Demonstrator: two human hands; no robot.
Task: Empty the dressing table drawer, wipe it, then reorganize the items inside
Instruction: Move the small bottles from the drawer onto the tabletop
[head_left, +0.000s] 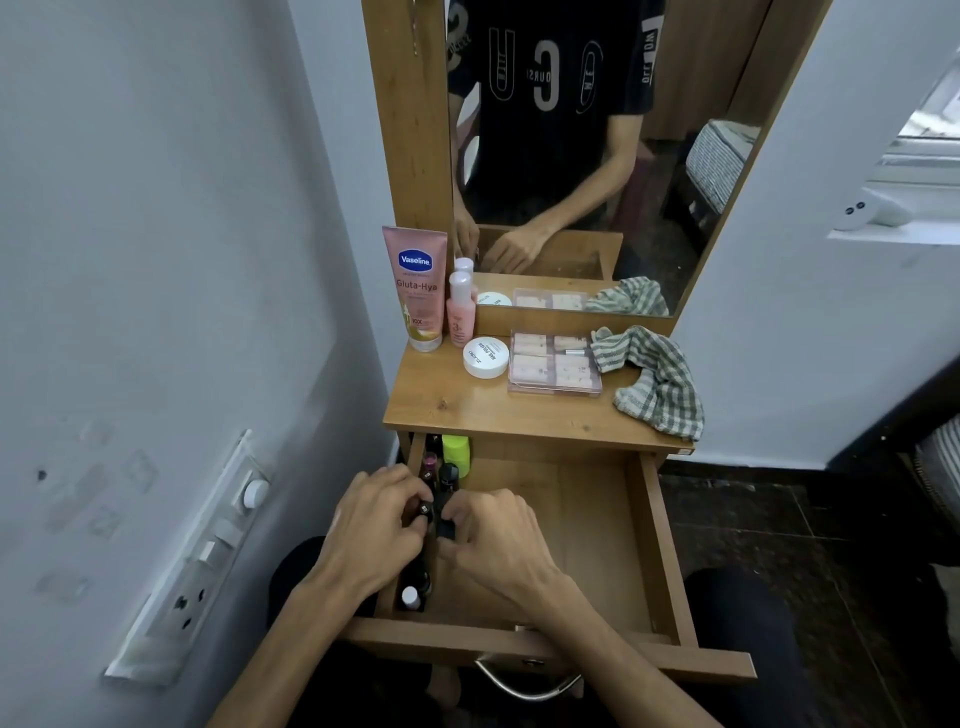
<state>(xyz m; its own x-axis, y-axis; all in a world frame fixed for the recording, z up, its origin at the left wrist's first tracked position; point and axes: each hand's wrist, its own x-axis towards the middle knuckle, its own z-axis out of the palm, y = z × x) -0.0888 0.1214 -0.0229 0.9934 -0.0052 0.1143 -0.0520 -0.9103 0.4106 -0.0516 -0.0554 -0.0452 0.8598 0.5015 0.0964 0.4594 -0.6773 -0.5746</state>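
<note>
The wooden drawer (644, 525) stands pulled out under the dressing table top. Along its left wall runs a row of small dark bottles and tubes (445, 474), with a lime-green bottle (457, 451) at the back and a white-capped bottle (410, 596) at the front. My left hand (371, 525) pinches a small black bottle (425, 510) in that row. My right hand (493, 540) grips another dark item (445, 527) right beside it. The drawer's bare floor fills the right side.
On the table top (467, 405) stand a pink Vaseline tube (418, 288), a pink bottle (460, 310), a white round jar (485, 357), a clear pink compartment box (555, 362) and a checked cloth (654, 382). A mirror (571, 156) rises behind. A switch panel (208, 551) is on the left wall.
</note>
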